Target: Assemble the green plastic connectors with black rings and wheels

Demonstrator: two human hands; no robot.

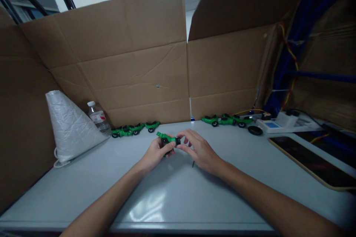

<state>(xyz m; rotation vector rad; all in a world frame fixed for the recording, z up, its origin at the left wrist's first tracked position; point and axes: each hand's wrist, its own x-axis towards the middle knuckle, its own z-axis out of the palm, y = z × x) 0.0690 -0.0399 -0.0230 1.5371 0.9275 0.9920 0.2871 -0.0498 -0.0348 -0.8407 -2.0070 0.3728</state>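
Observation:
A small green toy car [167,138] with black wheels is held above the table, near the middle of the view. My left hand [156,152] is closed around its near side, thumb on top. At its right end, my right hand [198,149] has thumb and index finger pinched close to a black wheel; whether they press on it or on a tiny part is too small to tell. A thin dark piece [193,164] lies on the table just below my right hand.
Green toy cars stand along the cardboard wall [139,77], at left [126,130] and right [228,120]. A silver bag [72,129] and a bottle [98,117] are left. A black ring [255,130], power strip [278,125] and phone [308,161] lie right.

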